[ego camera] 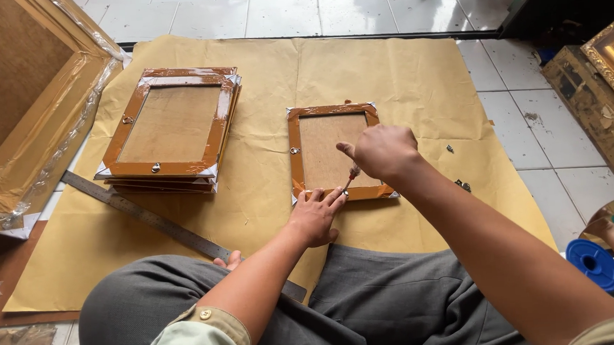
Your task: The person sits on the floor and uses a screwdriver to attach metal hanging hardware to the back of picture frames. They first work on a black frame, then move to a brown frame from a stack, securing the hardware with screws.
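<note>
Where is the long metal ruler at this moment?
In the head view, the metal ruler lies slanted on the brown paper at the lower left, just in front of the stack of frames and running toward the person's knee.

**One wrapped parcel**

Far to the left of the small frame [323, 150] under my hands, beyond the stacked ones, I see one package: a large frame [13, 174] bundled in clear plastic film and broad brown tape, rectangular, gold edges showing through, leaning at the edge of view.

A stack of frames [172, 130] lay on brown paper [400, 69] beside a steel ruler [148, 219]; a blue spool [593, 264] sat right.
</note>
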